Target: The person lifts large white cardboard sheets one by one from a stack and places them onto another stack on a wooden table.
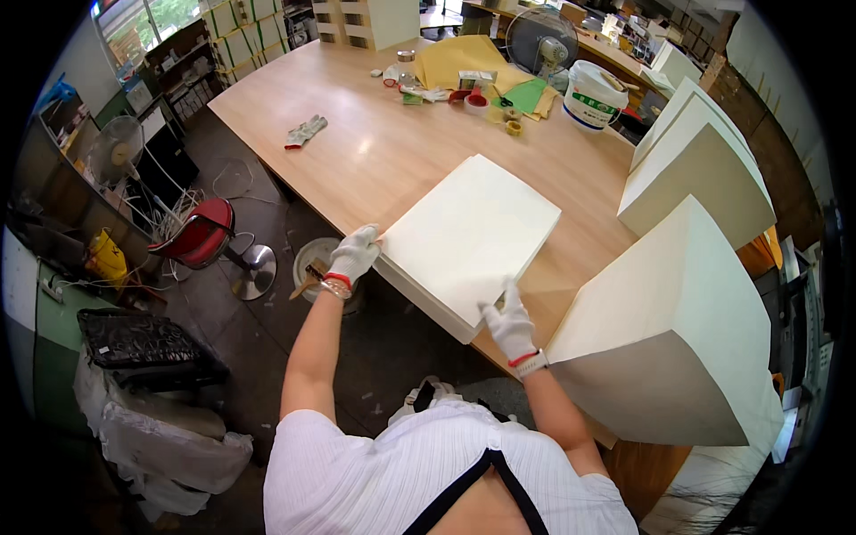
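Note:
A thick stack of large white sheets (477,236) lies at the table's near edge, its front corner jutting toward me. My left hand (355,255), in a white knit glove with a red cuff, is closed at the stack's left corner; some of its fingers are hidden there. At the near right edge is my right hand (509,326), gloved alike. Its thumb and forefinger are spread apart, touching the stack near the corner, with nothing seen held between them.
Tall white paper stacks (660,330) stand close on my right. A loose glove (307,132) lies across the wooden table (357,169). Tape rolls, coloured sheets and a white bucket (593,94) sit toward the back. Left are a red stool (201,234) and a tub with a brush (314,275).

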`<state>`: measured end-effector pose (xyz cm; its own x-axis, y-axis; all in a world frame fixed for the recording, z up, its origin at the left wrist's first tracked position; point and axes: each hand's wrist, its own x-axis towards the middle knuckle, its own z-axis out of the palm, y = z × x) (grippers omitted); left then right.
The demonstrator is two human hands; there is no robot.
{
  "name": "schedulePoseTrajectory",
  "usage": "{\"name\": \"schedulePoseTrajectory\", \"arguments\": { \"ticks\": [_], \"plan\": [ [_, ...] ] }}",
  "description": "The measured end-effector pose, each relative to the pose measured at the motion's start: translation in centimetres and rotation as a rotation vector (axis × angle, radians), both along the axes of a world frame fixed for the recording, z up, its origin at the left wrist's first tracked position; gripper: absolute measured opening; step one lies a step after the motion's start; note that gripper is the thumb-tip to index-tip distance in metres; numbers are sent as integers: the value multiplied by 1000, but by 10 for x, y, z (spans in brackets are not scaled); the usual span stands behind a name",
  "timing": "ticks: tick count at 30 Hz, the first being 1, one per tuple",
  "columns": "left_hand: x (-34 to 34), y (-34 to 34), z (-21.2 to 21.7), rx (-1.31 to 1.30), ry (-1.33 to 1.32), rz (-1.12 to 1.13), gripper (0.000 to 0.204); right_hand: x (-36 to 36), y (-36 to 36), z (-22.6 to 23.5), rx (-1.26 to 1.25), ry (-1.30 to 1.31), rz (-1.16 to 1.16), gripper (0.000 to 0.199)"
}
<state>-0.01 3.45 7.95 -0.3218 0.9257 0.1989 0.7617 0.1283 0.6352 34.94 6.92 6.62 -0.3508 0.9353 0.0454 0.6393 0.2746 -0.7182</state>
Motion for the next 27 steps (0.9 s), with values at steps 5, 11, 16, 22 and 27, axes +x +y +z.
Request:
{"name": "schedulePoseTrajectory", "arguments": {
  "ticks": [5,11,16,22,27],
  "plan": [
    [-18,-17,-24,67,-440,-116,36,-12,-37,48,190,-344,179,61],
    [-32,-13,-32,118,-406,-186,27,-16,-33,32,307,-367,195,50],
    [-25,-13,-16,139,-561,-136,15,-14,-34,28,314,-313,199,48],
    [-37,-12,-10,-4,-455,-168,21,-12,-35,29,315,-298,214,52],
    [-14,-10,44,-66,12,-145,40,34,-42,59,271,-115,313,53]
  ]
}}
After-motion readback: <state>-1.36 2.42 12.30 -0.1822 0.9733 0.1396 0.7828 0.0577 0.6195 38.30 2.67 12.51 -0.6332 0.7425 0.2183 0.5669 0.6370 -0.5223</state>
